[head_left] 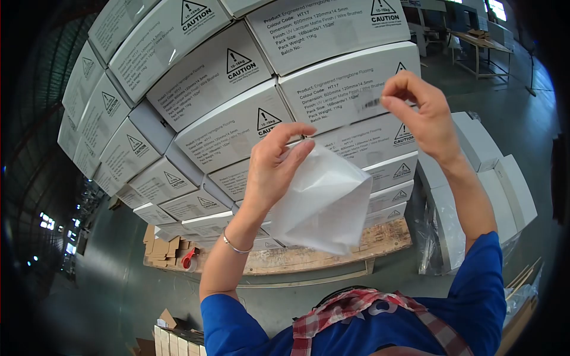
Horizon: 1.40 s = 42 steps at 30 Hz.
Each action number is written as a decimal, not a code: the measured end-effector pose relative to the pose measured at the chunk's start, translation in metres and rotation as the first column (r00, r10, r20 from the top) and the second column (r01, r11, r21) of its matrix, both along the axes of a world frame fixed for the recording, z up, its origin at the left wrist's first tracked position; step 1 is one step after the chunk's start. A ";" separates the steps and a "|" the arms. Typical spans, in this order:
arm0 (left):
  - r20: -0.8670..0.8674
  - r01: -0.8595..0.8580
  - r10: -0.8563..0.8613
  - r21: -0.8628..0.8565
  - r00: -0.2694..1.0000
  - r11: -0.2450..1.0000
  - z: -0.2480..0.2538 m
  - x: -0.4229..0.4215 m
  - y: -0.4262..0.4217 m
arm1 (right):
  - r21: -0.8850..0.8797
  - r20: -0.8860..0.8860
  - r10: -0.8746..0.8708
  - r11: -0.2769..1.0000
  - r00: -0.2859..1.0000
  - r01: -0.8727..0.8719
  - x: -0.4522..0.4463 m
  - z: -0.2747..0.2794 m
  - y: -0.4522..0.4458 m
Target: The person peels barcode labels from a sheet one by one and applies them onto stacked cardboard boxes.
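Fingers of left hand [274, 165] pinch white sheet [323, 202] up top; right hand [426, 115], at its two o'clock, curled, hold unclear; light pinch should limit creasing.

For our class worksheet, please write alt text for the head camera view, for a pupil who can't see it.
A person's left hand holds a thin white pouch, with the right hand raised higher, before stacked white boxes labelled "Engineered Herringbone Flooring". The boxes stand on a wooden base.
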<state>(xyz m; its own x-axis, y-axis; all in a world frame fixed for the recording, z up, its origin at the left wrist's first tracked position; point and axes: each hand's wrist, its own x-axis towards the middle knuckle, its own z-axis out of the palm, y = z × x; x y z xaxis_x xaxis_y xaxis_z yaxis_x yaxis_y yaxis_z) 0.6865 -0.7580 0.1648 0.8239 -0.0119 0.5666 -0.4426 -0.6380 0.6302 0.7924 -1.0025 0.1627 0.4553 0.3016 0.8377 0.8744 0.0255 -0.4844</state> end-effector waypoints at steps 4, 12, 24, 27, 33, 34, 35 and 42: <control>0.186 -0.071 0.063 0.033 0.980 0.997 0.006 0.014 -0.016 | 0.031 0.008 -0.052 0.998 0.999 0.051 0.008 0.007 0.000; 0.306 -0.167 0.140 0.066 0.942 0.984 0.031 0.029 -0.030 | 0.068 0.010 -0.010 0.998 1.000 0.009 0.012 0.016 -0.001; 0.509 -0.532 0.347 0.279 0.788 0.799 0.082 0.094 -0.031 | 0.213 0.248 -0.397 0.912 0.884 0.349 0.085 0.057 0.038; 0.543 -0.578 0.365 0.293 0.756 0.762 0.081 0.105 -0.028 | 0.242 0.277 -0.449 0.888 0.850 0.390 0.089 0.054 0.041; 0.531 -0.597 0.393 0.289 0.750 0.748 0.080 0.108 -0.029 | 0.291 0.334 -0.487 0.867 0.807 0.404 0.095 0.053 0.044; 0.530 -0.597 0.394 0.289 0.751 0.749 0.079 0.108 -0.028 | 0.294 0.337 -0.488 0.867 0.805 0.402 0.095 0.053 0.045; 0.540 -0.605 0.393 0.294 0.744 0.740 0.079 0.109 -0.028 | 0.299 0.340 -0.489 0.866 0.803 0.400 0.094 0.052 0.045; 0.567 -0.651 0.412 0.320 0.714 0.688 0.082 0.110 -0.031 | 0.310 0.372 -0.494 0.864 0.786 0.397 0.096 0.052 0.045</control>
